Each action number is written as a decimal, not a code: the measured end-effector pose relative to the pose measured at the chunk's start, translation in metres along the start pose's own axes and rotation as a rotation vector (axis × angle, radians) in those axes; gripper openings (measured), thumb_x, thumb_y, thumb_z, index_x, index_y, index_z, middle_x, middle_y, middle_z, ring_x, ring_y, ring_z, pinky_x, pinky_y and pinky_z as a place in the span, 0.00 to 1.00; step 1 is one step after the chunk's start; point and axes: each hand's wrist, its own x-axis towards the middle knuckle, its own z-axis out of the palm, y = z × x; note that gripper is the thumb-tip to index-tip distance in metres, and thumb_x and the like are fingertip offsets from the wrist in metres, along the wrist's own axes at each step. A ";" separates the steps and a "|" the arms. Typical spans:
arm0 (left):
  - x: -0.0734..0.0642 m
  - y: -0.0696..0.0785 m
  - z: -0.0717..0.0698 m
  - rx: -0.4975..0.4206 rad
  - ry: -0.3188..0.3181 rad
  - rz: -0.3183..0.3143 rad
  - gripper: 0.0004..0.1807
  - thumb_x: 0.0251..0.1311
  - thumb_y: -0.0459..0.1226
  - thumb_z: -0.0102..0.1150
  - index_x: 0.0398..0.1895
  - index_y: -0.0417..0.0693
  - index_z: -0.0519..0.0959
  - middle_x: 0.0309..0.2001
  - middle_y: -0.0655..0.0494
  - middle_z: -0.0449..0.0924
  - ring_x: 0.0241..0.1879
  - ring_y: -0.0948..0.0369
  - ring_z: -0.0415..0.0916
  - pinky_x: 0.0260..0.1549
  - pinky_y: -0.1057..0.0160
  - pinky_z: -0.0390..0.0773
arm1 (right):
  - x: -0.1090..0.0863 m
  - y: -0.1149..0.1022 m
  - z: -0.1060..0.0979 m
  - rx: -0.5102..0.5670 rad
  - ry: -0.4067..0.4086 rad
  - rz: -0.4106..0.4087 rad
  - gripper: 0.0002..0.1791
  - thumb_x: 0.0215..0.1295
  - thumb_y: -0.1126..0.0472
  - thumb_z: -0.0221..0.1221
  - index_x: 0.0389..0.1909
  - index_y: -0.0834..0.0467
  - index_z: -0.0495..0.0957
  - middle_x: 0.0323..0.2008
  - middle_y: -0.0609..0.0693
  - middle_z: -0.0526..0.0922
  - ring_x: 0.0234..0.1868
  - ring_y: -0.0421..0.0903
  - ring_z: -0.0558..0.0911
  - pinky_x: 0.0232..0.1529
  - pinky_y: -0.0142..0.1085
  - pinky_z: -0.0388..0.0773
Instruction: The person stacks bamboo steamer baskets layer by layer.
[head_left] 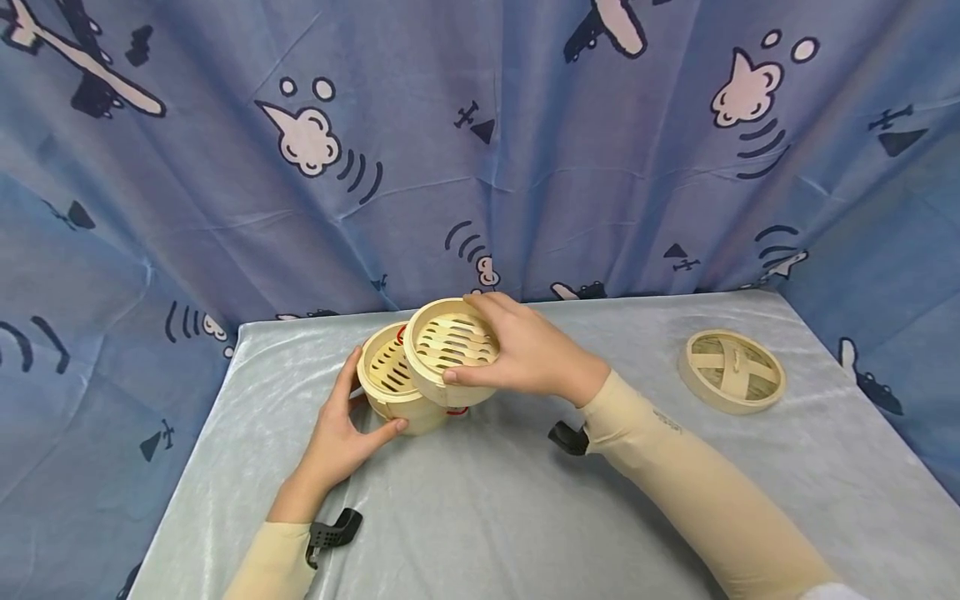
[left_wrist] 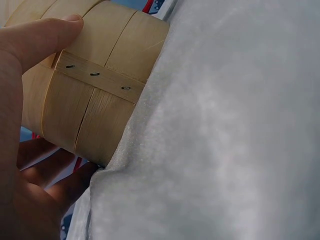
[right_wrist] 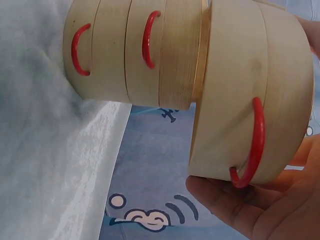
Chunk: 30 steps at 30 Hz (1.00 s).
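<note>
A round bamboo steamer basket (head_left: 442, 387) with a slatted floor is in my right hand (head_left: 517, 346), which grips its rim and wall from the right. In the right wrist view this held basket (right_wrist: 240, 75) carries a red loop handle (right_wrist: 256, 135) and sits slightly tilted at the top edge of a stack. That stack of bamboo steamer baskets (right_wrist: 112, 60) stands on the table, with red handles on its side. My left hand (head_left: 337, 437) holds the stack (head_left: 382, 400) from the left, thumb on the near wall (left_wrist: 95, 100) and fingers round the far side.
A bamboo steamer lid (head_left: 735, 371) with crossed strips lies on the right of the table. Pale grey cloth covers the table (head_left: 480, 517). A blue patterned curtain (head_left: 420, 167) hangs along the table's back edge and sides.
</note>
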 end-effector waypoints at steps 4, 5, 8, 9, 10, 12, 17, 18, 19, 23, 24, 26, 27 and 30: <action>0.000 0.001 0.000 0.004 -0.001 0.002 0.70 0.52 0.34 0.88 0.92 0.58 0.48 0.84 0.52 0.60 0.73 0.49 0.70 0.67 0.56 0.78 | 0.005 -0.003 0.003 0.002 0.001 -0.008 0.61 0.57 0.22 0.70 0.79 0.61 0.69 0.67 0.55 0.78 0.61 0.51 0.81 0.63 0.49 0.82; 0.000 0.001 0.000 0.003 -0.001 0.002 0.70 0.52 0.34 0.88 0.92 0.59 0.48 0.84 0.51 0.60 0.73 0.49 0.70 0.67 0.56 0.78 | 0.006 -0.004 0.003 0.001 0.001 -0.005 0.61 0.57 0.22 0.70 0.79 0.62 0.69 0.67 0.55 0.77 0.61 0.51 0.81 0.63 0.49 0.82; 0.000 0.001 -0.001 -0.002 -0.003 -0.008 0.70 0.52 0.34 0.88 0.92 0.58 0.48 0.85 0.53 0.59 0.74 0.50 0.70 0.68 0.56 0.78 | 0.009 -0.005 0.005 -0.003 0.001 -0.001 0.62 0.57 0.23 0.70 0.80 0.63 0.68 0.68 0.56 0.77 0.63 0.52 0.80 0.64 0.49 0.81; 0.000 0.001 -0.001 -0.003 -0.003 -0.009 0.70 0.52 0.34 0.88 0.92 0.58 0.48 0.85 0.53 0.60 0.74 0.51 0.70 0.68 0.56 0.78 | 0.010 -0.006 0.006 -0.001 0.000 0.001 0.62 0.57 0.23 0.70 0.80 0.63 0.68 0.68 0.56 0.77 0.63 0.52 0.80 0.64 0.50 0.81; 0.000 0.001 -0.001 -0.003 -0.004 -0.010 0.70 0.52 0.34 0.88 0.92 0.58 0.48 0.85 0.53 0.60 0.74 0.51 0.70 0.68 0.57 0.78 | 0.011 -0.006 0.006 0.000 -0.001 0.002 0.62 0.57 0.23 0.70 0.80 0.63 0.68 0.68 0.56 0.77 0.63 0.52 0.80 0.64 0.50 0.81; 0.001 0.001 -0.001 -0.007 -0.002 -0.008 0.71 0.52 0.34 0.88 0.92 0.57 0.48 0.85 0.53 0.60 0.74 0.51 0.70 0.68 0.58 0.78 | 0.013 -0.008 0.006 -0.001 -0.003 0.003 0.62 0.57 0.23 0.70 0.80 0.62 0.68 0.68 0.56 0.78 0.63 0.52 0.81 0.64 0.50 0.82; 0.001 0.001 -0.001 -0.017 0.006 0.004 0.71 0.49 0.32 0.89 0.91 0.55 0.49 0.84 0.52 0.60 0.75 0.50 0.69 0.67 0.55 0.79 | 0.019 -0.012 0.010 0.000 -0.020 0.017 0.62 0.57 0.22 0.70 0.80 0.62 0.68 0.69 0.58 0.77 0.64 0.53 0.81 0.65 0.49 0.81; 0.001 0.000 -0.001 -0.018 0.008 0.002 0.71 0.49 0.32 0.89 0.91 0.55 0.49 0.84 0.52 0.60 0.75 0.51 0.68 0.66 0.54 0.79 | 0.021 -0.013 0.011 -0.002 -0.022 0.022 0.63 0.57 0.21 0.69 0.81 0.61 0.68 0.69 0.57 0.77 0.64 0.53 0.80 0.65 0.49 0.81; 0.001 0.000 -0.001 -0.019 0.009 0.000 0.71 0.49 0.32 0.89 0.91 0.55 0.49 0.84 0.52 0.61 0.75 0.51 0.68 0.66 0.54 0.79 | 0.022 -0.014 0.012 -0.002 -0.024 0.025 0.63 0.57 0.21 0.69 0.81 0.61 0.68 0.70 0.57 0.77 0.65 0.53 0.80 0.65 0.50 0.81; 0.001 0.000 -0.001 -0.020 0.007 -0.017 0.72 0.50 0.32 0.89 0.92 0.59 0.47 0.84 0.54 0.62 0.76 0.53 0.68 0.67 0.56 0.78 | 0.028 -0.018 0.015 -0.007 -0.029 0.025 0.63 0.57 0.21 0.68 0.81 0.62 0.67 0.70 0.58 0.76 0.67 0.54 0.79 0.66 0.52 0.81; 0.001 0.001 -0.001 -0.019 0.005 -0.019 0.72 0.50 0.33 0.89 0.92 0.60 0.46 0.83 0.54 0.62 0.76 0.53 0.68 0.67 0.57 0.78 | 0.029 -0.018 0.016 -0.009 -0.029 0.024 0.63 0.58 0.21 0.68 0.81 0.62 0.67 0.70 0.59 0.76 0.67 0.55 0.79 0.66 0.52 0.81; 0.000 0.001 -0.001 -0.017 0.002 -0.016 0.73 0.52 0.34 0.88 0.92 0.59 0.44 0.83 0.53 0.63 0.76 0.53 0.68 0.67 0.59 0.78 | 0.030 -0.020 0.018 -0.013 -0.029 0.022 0.63 0.58 0.22 0.69 0.81 0.63 0.67 0.70 0.60 0.76 0.67 0.56 0.79 0.66 0.52 0.81; 0.000 0.001 -0.001 -0.015 0.002 -0.014 0.73 0.52 0.34 0.88 0.92 0.59 0.44 0.83 0.52 0.63 0.76 0.52 0.68 0.67 0.60 0.77 | 0.031 -0.020 0.019 -0.015 -0.027 0.023 0.63 0.58 0.22 0.69 0.81 0.63 0.67 0.70 0.60 0.76 0.67 0.56 0.79 0.66 0.52 0.81; -0.001 0.001 -0.001 -0.011 0.001 -0.012 0.73 0.53 0.35 0.88 0.92 0.59 0.42 0.82 0.50 0.64 0.75 0.51 0.69 0.67 0.58 0.78 | 0.033 -0.022 0.021 -0.015 -0.023 0.024 0.62 0.59 0.23 0.69 0.81 0.64 0.67 0.69 0.61 0.77 0.67 0.56 0.79 0.67 0.52 0.81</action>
